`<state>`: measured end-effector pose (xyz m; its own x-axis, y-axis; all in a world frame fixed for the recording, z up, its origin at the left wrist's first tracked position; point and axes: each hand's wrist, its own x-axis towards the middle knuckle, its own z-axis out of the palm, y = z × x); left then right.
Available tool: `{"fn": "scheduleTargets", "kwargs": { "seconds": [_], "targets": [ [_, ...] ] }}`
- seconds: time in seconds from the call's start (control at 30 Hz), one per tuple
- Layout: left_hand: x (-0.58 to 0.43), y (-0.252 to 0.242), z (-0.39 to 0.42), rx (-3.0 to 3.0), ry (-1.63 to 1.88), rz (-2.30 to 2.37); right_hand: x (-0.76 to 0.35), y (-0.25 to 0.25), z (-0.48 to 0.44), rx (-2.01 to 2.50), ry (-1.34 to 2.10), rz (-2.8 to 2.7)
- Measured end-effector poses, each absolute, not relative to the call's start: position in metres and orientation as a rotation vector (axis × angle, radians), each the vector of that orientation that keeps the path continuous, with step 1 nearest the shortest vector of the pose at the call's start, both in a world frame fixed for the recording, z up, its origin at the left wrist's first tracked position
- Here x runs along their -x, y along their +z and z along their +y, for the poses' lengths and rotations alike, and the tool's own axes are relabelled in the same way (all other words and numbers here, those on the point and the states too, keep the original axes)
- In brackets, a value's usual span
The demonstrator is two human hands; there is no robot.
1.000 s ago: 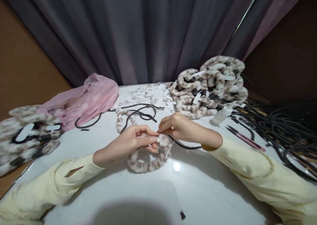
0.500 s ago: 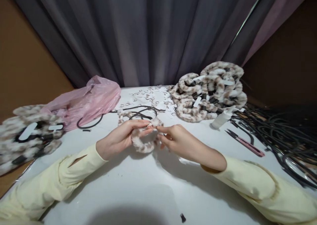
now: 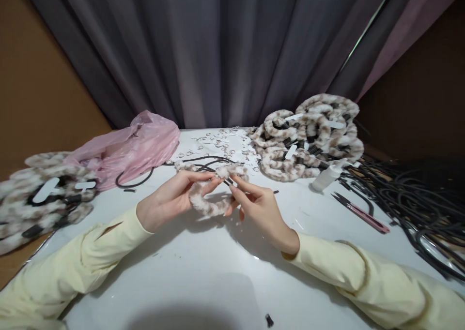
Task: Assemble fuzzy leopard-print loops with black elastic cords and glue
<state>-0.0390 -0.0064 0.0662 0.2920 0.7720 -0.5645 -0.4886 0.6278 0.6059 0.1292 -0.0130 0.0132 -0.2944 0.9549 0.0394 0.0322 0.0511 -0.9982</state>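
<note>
Between both hands, over the white table [image 3: 181, 277], is a fluffy white-and-brown plush loop [image 3: 209, 207], curved into a ring and hanging downward. My left hand [image 3: 174, 194] is closed on its upper left part, thumb and fingers pinching the fabric. My right hand [image 3: 256, 202] pinches at the loop's right side, where a short stretch of black cord [image 3: 228, 181] shows between the fingertips. Whether this cord runs inside the plush tube is hidden by my fingers. Behind the hands lie another bit of plush and curled black cords [image 3: 205, 158].
A pink plastic bag [image 3: 145, 141] and plush loops with white tags [image 3: 22, 194] lie left. At back right are a plush pile [image 3: 312, 131], a small bottle [image 3: 327, 176], pink-handled snips [image 3: 361, 214] and tangled black cords [image 3: 407, 189]. Small metal rings [image 3: 220, 143] are scattered behind.
My right hand has shifted slightly, its forearm lower and further left. Black cord now shows between the fingertips, and the plush loop has turned a little.
</note>
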Motion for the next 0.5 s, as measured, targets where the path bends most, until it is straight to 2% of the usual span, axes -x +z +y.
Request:
{"fn": "scheduleTargets", "kwargs": {
  "seconds": [0.17, 0.27, 0.5],
  "targets": [
    [0.041, 0.063, -0.007, -0.541, 0.791, 0.994, -0.126, 0.014, -0.012, 0.848, 1.628, -1.592],
    [0.036, 0.061, -0.013, -0.795, 0.856, 1.039, -0.125, 0.019, -0.013, 0.902, 1.717, -1.568],
    [0.030, 0.041, -0.032, -1.970, 1.108, 1.359, -0.140, 0.044, -0.012, 1.112, 1.851, -1.748]
  ]
}}
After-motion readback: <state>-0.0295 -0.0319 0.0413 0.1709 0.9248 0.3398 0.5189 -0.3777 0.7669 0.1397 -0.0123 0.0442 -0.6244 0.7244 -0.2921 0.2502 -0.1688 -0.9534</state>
